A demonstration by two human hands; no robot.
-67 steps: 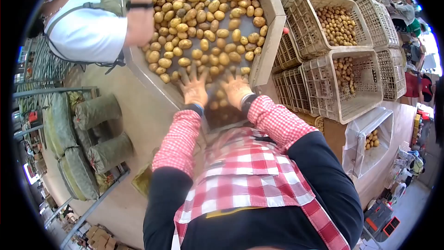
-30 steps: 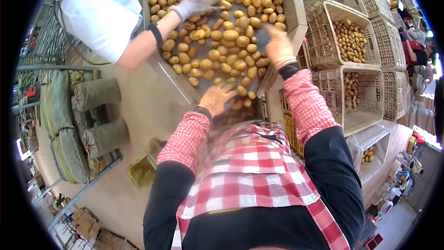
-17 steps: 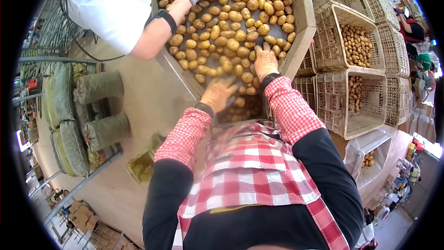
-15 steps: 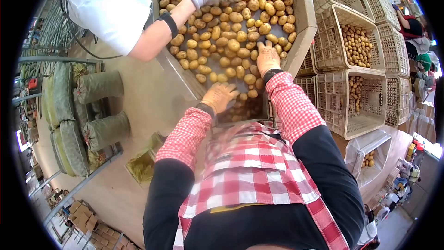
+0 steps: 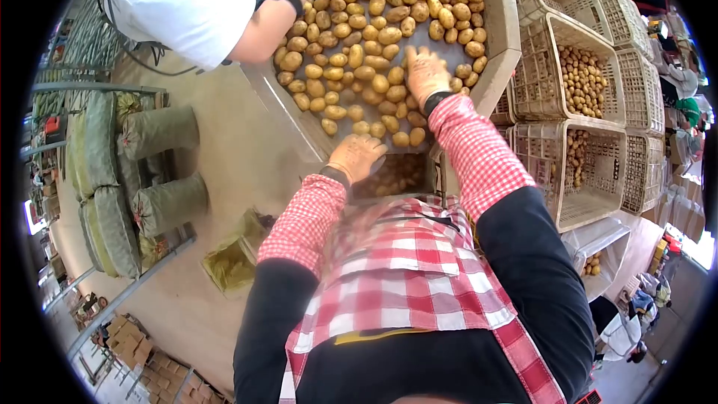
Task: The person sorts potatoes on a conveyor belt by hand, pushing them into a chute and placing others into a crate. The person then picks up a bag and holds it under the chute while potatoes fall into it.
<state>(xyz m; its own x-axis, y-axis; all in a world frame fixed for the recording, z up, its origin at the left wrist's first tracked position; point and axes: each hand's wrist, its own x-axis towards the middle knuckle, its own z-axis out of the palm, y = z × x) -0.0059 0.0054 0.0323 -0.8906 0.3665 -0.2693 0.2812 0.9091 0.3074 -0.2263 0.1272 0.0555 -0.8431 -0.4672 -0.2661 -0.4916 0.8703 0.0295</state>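
Brown and yellow potatoes cover a grey-bottomed tray at twelve o'clock. To handle them well, light, flat fingers seem best, avoiding knocks. At one o'clock, the person's right hand lies with fingers partly spread, no potato visible in its grasp; potatoes sit just beside it at nine and three o'clock, with bare surface at twelve. Near centre, the left hand curls loosely at the tray's lower edge, potatoes just beyond its fingers at one o'clock; whether it holds anything is hidden.
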